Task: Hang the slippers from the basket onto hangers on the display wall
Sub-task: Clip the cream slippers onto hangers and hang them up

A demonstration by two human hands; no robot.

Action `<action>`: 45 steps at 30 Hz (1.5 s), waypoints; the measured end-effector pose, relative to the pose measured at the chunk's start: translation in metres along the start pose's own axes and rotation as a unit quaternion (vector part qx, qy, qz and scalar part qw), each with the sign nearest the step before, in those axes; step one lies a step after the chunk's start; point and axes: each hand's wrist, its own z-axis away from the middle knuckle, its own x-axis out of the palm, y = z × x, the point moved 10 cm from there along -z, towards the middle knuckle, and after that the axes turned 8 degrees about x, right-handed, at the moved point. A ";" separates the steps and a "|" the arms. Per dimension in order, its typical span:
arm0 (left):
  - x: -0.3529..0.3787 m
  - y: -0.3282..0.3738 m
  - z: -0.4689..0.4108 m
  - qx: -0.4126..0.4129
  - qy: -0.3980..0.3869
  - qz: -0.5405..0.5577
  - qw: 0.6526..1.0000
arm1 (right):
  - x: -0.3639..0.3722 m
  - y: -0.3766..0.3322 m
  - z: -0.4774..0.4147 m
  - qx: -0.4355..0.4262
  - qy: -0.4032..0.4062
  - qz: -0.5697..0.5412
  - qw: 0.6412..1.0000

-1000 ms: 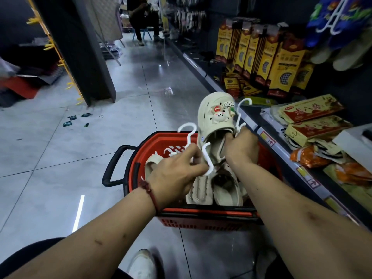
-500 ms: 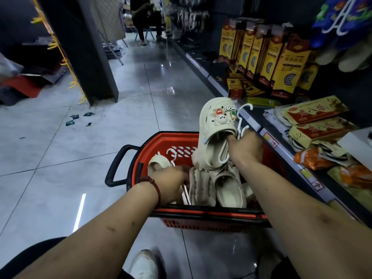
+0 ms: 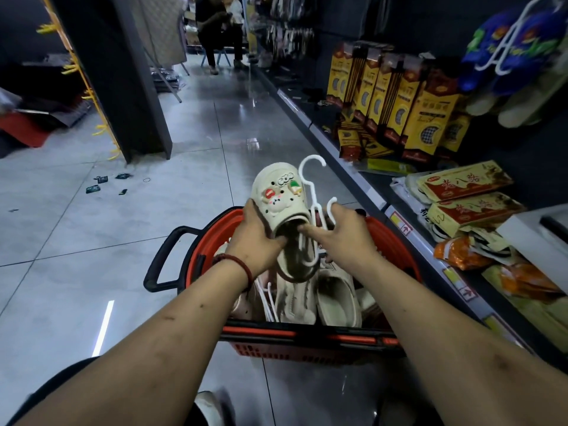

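— Cream foam, that slipper (image 3: 284,210)?

— Yes, a clog with a rounded toe and small vent holes. It is held toe-up above the red basket (image 3: 307,352), not lying in it.

— What is stuck on the top?

— Charms (image 3: 276,196): a round red one, a pale animal face with pink cheeks, a small wedge in green, red and yellow, and a strip of round letters too small for me to read surely.

— And the hands?

— The left hand (image 3: 258,238) grips the slipper's left side, thumb at the lip of the opening. The right hand (image 3: 345,233) holds a white plastic hanger (image 3: 312,195) just beside the slipper, fingers curled round its stem and forefinger stretched out to the mouth of the shoe. The hanger's hook stands above the toe; its lower loops lie at the heel.

— Anything more in the basket?

— More cream slippers (image 3: 295,299), soles and openings up, with white hangers among them.

— Any writing?

— On the shelf (image 3: 319,130) to the right, tall yellow packs (image 3: 427,115) carry print too fine to read. Flat packets (image 3: 464,182) show large red Chinese characters. The price labels (image 3: 402,224) on the shelf edge bear red arrows. Blue slippers (image 3: 479,47) hang at top right.
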 end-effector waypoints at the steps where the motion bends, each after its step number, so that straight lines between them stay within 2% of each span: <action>1: -0.001 -0.006 -0.002 -0.021 -0.006 0.004 1.000 | 0.003 -0.003 0.001 -0.009 -0.035 -0.031 0.999; 3: 0.000 -0.011 -0.006 -0.035 -0.025 -0.014 0.999 | 0.009 -0.006 0.006 0.003 -0.101 -0.100 0.990; 5: -0.002 -0.011 -0.007 -0.026 -0.032 -0.035 0.999 | 0.011 -0.001 0.006 0.041 -0.131 -0.144 0.980; 9: -0.005 0.002 -0.007 0.016 -0.036 -0.058 0.998 | 0.007 0.012 -0.003 0.087 -0.110 -0.198 0.970; 14: -0.013 0.012 -0.004 0.036 -0.030 -0.099 0.994 | 0.004 0.019 -0.012 0.096 -0.082 -0.217 0.968; 19: -0.005 0.018 -0.003 0.073 -0.056 -0.143 0.986 | 0.001 0.026 -0.016 0.128 -0.066 -0.287 0.947; 29: -0.012 -0.002 -0.006 0.042 -0.047 -0.142 0.988 | 0.012 0.008 -0.006 0.122 -0.110 -0.319 0.933; 33: -0.011 -0.018 -0.007 -0.010 -0.047 -0.114 0.992 | 0.014 0.010 -0.006 0.125 -0.108 -0.332 0.928; 39: -0.013 -0.022 -0.007 -0.028 -0.050 -0.116 0.992 | 0.018 0.002 -0.003 0.089 -0.109 -0.327 0.934; 41: -0.008 -0.025 -0.004 -0.052 -0.077 -0.084 0.992 | 0.016 0.002 -0.004 0.085 -0.106 -0.338 0.931; 45: 0.014 -0.022 0.007 -0.130 -0.160 0.156 0.966 | 0.009 0.002 -0.010 0.074 -0.092 -0.345 0.931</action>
